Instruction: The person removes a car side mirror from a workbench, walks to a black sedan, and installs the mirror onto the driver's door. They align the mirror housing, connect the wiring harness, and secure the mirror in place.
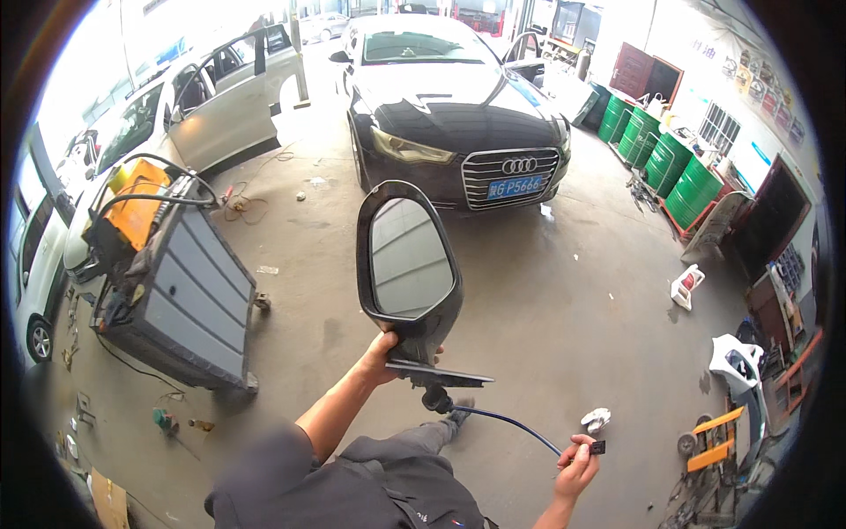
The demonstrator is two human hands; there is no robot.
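Note:
My left hand (pixel 381 357) is wrapped round the neck of a black car side mirror (pixel 409 260), holding it upright in front of me with its glass facing me. A flat black mounting base sits below that hand. From the base a dark blue cable (pixel 511 420) curves down to the right. My right hand (pixel 576 472) pinches the cable's end, where a small black connector (pixel 598 448) sticks out past the fingers. Some of the left hand's fingers are hidden behind the mirror neck.
A black car (pixel 449 106) stands ahead, and a white car (pixel 225 106) with open doors is at the left. Nearer left is a grey wheeled cabinet (pixel 189 291). Green drums (pixel 665 163) line the right wall. A yellow hand truck (pixel 716 441) and loose parts lie at lower right.

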